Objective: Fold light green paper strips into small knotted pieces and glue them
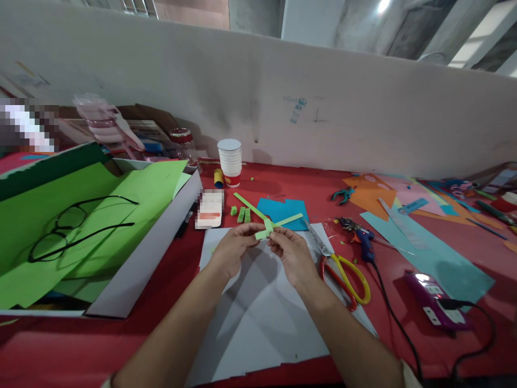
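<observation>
Two light-green paper strips (287, 220) cross each other near one end, and their long ends point away from me to the upper left and the right. My left hand (233, 249) pinches the strips near a short end on the left. Thumb and fingers of my right hand (291, 253) close on them at the right of the crossing. White paper sheets (266, 323) lie under both hands. Just beyond my left hand stand small folded green paper pieces (244, 215). Scissors (339, 269) with red and yellow handles lie right of my right hand.
A box (133, 269) with green sheets and eyeglasses (60, 237) stands left. Paper cups (230, 161) stand near the wall, behind blue paper (297, 210). On the right are pliers (343, 195), a corded glue gun (365, 242), a purple power strip (436, 302) and coloured paper (456, 269).
</observation>
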Tool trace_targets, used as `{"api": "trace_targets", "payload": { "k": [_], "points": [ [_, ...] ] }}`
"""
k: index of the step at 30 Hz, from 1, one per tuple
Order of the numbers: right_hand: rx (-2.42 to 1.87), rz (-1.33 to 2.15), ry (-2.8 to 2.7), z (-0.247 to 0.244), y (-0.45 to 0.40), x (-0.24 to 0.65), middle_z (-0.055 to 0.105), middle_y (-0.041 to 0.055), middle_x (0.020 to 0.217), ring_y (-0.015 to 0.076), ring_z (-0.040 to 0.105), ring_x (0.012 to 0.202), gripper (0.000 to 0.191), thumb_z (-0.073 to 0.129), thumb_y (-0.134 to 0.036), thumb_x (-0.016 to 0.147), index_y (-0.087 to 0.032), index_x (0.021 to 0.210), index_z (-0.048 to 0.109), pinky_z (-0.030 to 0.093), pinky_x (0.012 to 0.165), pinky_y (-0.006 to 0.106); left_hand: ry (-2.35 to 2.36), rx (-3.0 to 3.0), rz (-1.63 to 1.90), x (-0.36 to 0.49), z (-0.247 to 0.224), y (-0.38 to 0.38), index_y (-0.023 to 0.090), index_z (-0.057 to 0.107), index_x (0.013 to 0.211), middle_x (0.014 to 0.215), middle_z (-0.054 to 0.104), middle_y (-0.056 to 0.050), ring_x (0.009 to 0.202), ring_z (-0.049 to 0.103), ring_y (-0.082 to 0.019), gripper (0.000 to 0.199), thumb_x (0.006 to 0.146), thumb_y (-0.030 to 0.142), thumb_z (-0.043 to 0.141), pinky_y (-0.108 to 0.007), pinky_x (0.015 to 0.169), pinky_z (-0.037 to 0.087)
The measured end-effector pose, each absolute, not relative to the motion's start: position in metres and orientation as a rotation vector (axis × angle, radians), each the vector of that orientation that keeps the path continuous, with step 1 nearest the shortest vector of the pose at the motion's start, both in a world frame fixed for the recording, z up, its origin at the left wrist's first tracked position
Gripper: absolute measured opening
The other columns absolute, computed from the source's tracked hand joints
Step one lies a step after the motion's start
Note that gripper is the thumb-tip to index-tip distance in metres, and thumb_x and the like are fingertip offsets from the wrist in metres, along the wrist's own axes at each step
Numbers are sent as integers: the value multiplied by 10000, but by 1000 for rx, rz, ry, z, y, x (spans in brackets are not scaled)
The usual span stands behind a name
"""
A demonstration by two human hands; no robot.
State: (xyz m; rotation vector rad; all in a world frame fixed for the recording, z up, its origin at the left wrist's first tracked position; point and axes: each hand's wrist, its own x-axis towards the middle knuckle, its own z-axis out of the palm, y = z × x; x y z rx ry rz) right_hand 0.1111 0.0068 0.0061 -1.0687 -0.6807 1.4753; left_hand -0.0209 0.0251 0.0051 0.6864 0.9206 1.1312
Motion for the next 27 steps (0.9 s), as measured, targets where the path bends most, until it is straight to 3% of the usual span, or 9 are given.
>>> {"api": "trace_targets", "payload": {
  "k": [6, 14, 27],
  "points": [
    [-997, 1544, -578, 6, 8, 112, 617, -36, 636, 73, 565, 560, 200, 761, -232, 562, -161, 717, 655, 438, 541, 190, 856, 662, 1115, -18, 7, 21, 170, 731, 745, 739, 700, -44, 651, 593, -119, 193, 557, 180, 769, -258, 690, 462],
    [-1035, 1473, -620, 12, 2, 106, 629, -31, 607, 78, 555, 547, 168, 747, -209, 549, -160, 683, 658, 443, 577, 214, 898, 657, 1157, -15, 9, 21, 162, 682, 649, 614, 640, 4, 589, 569, -100, 225, 476, 193, 823, -231, 620, 443],
    [-1098, 1286, -840, 4, 2, 105, 691, 1, 660, 135, 621, 635, 155, 712, -215, 615, -161, 760, 702, 506, 695, 298, 957, 784, 1283, -11, 1, 21, 156, 668, 671, 636, 630, -5, 619, 566, -123, 168, 558, 209, 781, -271, 672, 429]
  ]
}}
